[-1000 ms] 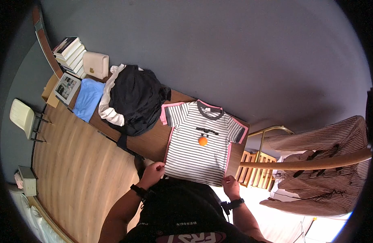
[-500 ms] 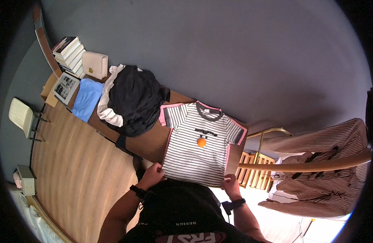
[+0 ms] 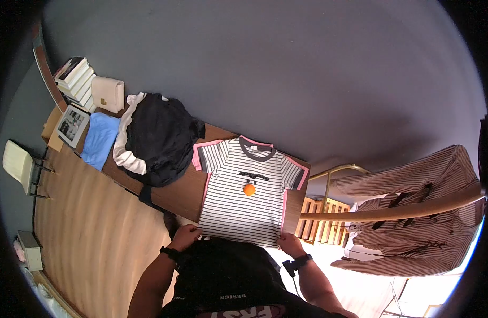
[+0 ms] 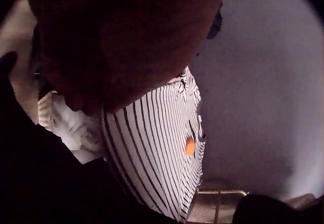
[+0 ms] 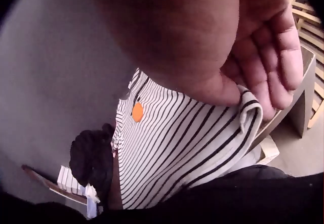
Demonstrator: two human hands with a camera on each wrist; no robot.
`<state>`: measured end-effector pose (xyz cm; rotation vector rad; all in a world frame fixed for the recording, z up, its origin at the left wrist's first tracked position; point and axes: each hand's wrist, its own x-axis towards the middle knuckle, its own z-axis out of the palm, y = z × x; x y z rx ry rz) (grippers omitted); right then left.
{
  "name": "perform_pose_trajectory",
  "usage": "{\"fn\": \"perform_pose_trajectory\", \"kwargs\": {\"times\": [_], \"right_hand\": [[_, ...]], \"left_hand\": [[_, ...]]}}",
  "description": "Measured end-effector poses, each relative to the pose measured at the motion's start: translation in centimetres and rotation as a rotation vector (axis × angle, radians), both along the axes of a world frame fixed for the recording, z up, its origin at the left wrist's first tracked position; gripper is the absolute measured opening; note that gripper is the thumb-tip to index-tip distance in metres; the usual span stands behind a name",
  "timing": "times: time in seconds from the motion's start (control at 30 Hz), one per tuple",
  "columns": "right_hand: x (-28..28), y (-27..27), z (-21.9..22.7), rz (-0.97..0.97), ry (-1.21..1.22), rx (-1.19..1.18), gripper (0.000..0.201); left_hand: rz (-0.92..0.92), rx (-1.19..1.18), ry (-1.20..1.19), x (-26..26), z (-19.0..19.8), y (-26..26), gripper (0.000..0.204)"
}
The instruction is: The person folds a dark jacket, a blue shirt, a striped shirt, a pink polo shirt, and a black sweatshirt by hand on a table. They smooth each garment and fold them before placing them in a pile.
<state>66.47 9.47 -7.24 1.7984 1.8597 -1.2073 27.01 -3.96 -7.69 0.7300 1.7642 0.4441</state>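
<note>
A white T-shirt [image 3: 241, 214] with dark stripes, dark sleeve ends and collar, and an orange round spot lies spread on the brown table. Pink cloth [image 3: 197, 158] shows from beneath it along the sleeves and sides. My left hand [image 3: 185, 237] pinches the hem's left corner; in the left wrist view the dark hand hides much of that grip. At the opposite corner, my right hand [image 3: 292, 245] pinches the hem. The right wrist view shows the hem fold [image 5: 249, 107] between thumb and fingers.
Left of the shirt, a black garment heap [image 3: 159, 138] with white cloth lies on the table [image 3: 177, 199]. Beyond are blue cloth [image 3: 101, 139], a framed photo [image 3: 72, 125], a beige bag [image 3: 107, 94] and stacked books [image 3: 74, 79]. Striped clothing [image 3: 429, 222] hangs from a rack at right.
The head view has shifted, so the table and its things sit farther left in it. Both hands stay at the hem's two corners, and the shirt lies much as before.
</note>
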Motion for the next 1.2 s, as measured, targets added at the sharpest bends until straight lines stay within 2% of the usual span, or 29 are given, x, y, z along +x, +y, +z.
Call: {"fn": "perform_pose_trajectory", "kwargs": {"times": [0.03, 0.1, 0.17, 0.2, 0.27, 0.3, 0.37, 0.4, 0.53, 0.6, 0.67, 0.73, 0.83, 0.87, 0.93, 1.0, 1.07, 1.1, 1.17, 1.2], "right_hand": [[0.1, -0.2, -0.5, -0.044, 0.031, 0.010, 0.033], [-0.5, -0.4, 0.2, -0.015, -0.014, 0.067, 0.031], [-0.5, -1.1, 0.0, 0.008, -0.041, 0.215, 0.036], [-0.9, -1.2, 0.1, 0.009, -0.039, 0.211, 0.036], [-1.9, -1.5, 0.3, -0.209, -0.071, 0.393, 0.042], [-1.9, -1.5, 0.0, -0.199, -0.027, 0.452, 0.048], [-1.9, -1.5, -0.5, -0.208, -0.030, 0.388, 0.045], [-2.1, -1.4, -0.5, -0.214, -0.032, 0.327, 0.043], [-1.5, -1.0, -1.6, -0.148, -0.094, 0.252, 0.039], [-1.6, -0.5, -1.1, -0.031, -0.104, 0.110, 0.036], [-1.9, -0.1, 0.2, -0.002, -0.085, 0.096, 0.037], [-2.8, 0.3, 2.1, 0.009, -0.015, 0.096, 0.036], [-1.6, 1.5, 1.2, 0.088, -0.008, -0.026, 0.035], [-0.6, 2.5, 0.0, 0.118, -0.002, 0.000, 0.046], [-2.3, 4.6, 3.5, 0.053, -0.084, 0.150, 0.042], [-1.2, 6.8, 1.3, -0.056, 0.027, 0.346, 0.036], [-3.7, 9.3, 4.2, -0.124, 0.193, 0.483, 0.030], [-3.6, 10.9, 2.8, -0.123, 0.218, 0.535, 0.036], [-3.6, 13.8, 0.7, -0.152, 0.198, 0.611, 0.042], [-4.1, 14.9, 0.3, -0.180, 0.157, 0.638, 0.043]], "left_hand": [[-0.009, -0.045, 0.004, -0.1, 0.0, 0.1, 0.042], [-0.014, -0.092, 0.008, 0.0, 0.4, 0.2, 0.044], [0.117, -0.058, 0.006, 0.4, 1.0, 0.0, 0.050], [0.119, -0.061, 0.007, 0.5, 1.1, 0.0, 0.050], [0.299, -0.076, -0.182, 0.6, 1.1, 0.0, 0.052], [0.299, -0.080, -0.181, 0.6, 0.6, -0.1, 0.052], [0.370, -0.028, -0.480, 0.3, -1.1, -0.1, 0.051], [0.370, -0.030, -0.478, 0.4, -1.3, 0.1, 0.051], [0.211, -0.061, -0.376, -0.2, -2.6, 0.3, 0.047], [0.144, -0.051, -0.334, -0.7, -2.4, 0.3, 0.047], [-0.008, -0.130, -0.101, -1.0, -1.1, 0.7, 0.046], [0.017, -0.107, -0.102, -1.1, -1.8, 0.1, 0.047], [0.015, -0.078, -0.058, -1.1, -2.4, -0.5, 0.050], [-0.014, -0.067, -0.011, -1.0, -2.6, -0.5, 0.050], [-0.020, -0.073, -0.014, -0.7, -2.4, -0.6, 0.050], [-0.042, -0.071, -0.016, -0.5, -2.2, -0.9, 0.050], [-0.006, -0.041, -0.015, -0.7, -2.2, -1.5, 0.051], [-0.032, -0.042, -0.020, -0.9, -3.1, -2.2, 0.051], [-0.051, -0.003, 0.145, -2.2, -6.1, -4.7, 0.039], [-0.311, 0.041, 0.303, -3.4, -8.2, -6.2, 0.034]]}}
